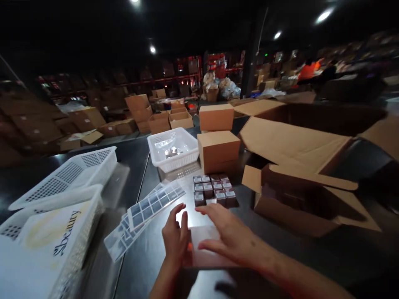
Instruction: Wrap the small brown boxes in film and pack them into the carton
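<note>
Well left of the block of small dark boxes [208,191], we find two white plastic baskets, a rear one [68,176] and a front one [89,241]. The front one holds a white lettered sheet [46,238] and is cut off by the picture's edge.

Nearer the block, on its left, clear windowed strips [157,205] lie fanned and overlapping on the metal table [135,265], perhaps so each can be lifted singly. Behind the block to the left, a smaller white basket [183,163] holds shiny pieces too small for us to name.

On our side of the block lies a pale flat box [207,259]. The left hand [174,236] stands at its left end, thumb and fingers apart; the right hand [232,232] spreads over its top, thumb apart from the fingers, seemingly to steady it. We cannot tell how firmly either one presses. The right hand hides much of the pale box, and an orange-red patch at its left end is unclear.

Directly behind the block stand closed brown boxes [218,153]. The block's neat rows, labels upward, probably make counting easy. Right of it are a small open carton [289,209], its inside too dark to read, and, farther behind, a large open carton [296,139].
</note>
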`<act>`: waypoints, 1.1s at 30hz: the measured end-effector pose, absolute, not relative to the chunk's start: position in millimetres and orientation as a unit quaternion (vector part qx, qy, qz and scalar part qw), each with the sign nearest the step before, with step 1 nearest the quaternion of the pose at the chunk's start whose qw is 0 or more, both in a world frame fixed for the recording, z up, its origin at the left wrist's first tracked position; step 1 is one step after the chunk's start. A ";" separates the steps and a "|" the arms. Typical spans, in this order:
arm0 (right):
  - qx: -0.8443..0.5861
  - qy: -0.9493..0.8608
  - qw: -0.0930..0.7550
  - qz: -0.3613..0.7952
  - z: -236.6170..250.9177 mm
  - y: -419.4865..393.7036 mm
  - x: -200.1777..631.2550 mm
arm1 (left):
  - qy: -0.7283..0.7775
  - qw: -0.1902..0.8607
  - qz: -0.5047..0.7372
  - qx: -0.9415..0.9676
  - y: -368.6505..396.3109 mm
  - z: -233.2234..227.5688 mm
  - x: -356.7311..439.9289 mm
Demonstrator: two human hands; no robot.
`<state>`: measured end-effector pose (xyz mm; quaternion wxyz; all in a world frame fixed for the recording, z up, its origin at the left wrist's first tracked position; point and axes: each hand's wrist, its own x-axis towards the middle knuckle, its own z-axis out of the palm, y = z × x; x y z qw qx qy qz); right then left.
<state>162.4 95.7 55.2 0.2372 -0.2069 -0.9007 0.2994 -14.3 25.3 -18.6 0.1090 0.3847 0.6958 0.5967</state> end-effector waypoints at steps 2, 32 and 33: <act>-0.190 -0.890 0.212 0.356 38.2 88.8 133.9 | 0.693 0.119 0.610 0.366 23.8 -18.0 -14.4; -0.329 -0.808 0.312 0.375 -17.6 110.9 124.4 | 0.588 0.445 0.621 0.265 29.9 -8.8 -26.1; -0.327 -0.810 0.315 0.371 -17.9 110.6 124.4 | 0.587 0.441 0.622 0.271 29.9 -8.7 -25.4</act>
